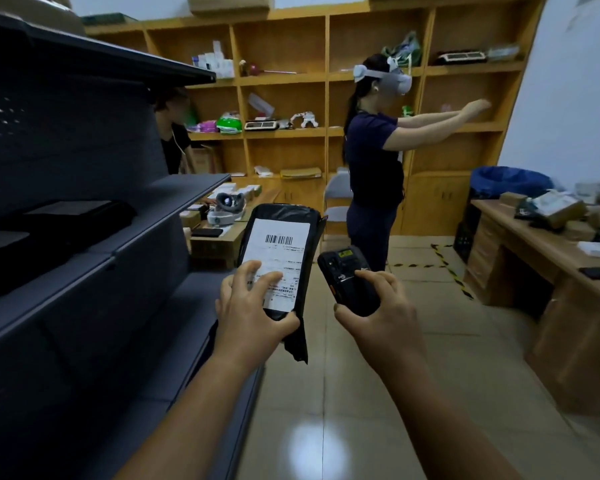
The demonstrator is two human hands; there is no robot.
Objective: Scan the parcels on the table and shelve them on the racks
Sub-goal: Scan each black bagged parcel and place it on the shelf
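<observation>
My left hand (248, 308) grips the lower end of a black plastic parcel (284, 223) with a white barcode label facing up. My right hand (378, 306) holds a black handheld scanner (345, 271) just right of the parcel, its head pointing away from me. Both are held in the air above the floor, beside the dark grey rack (125, 244) on my left. A flat black parcel (73, 220) lies on the rack's middle shelf.
A wooden desk (548, 258) with boxes and parcels stands at the right. A person wearing a headset (378, 150) stands ahead with arms stretched out, before wooden wall shelves (326, 133). Another person (174, 140) sits behind the rack near a low table (219, 237). Tiled floor lies between.
</observation>
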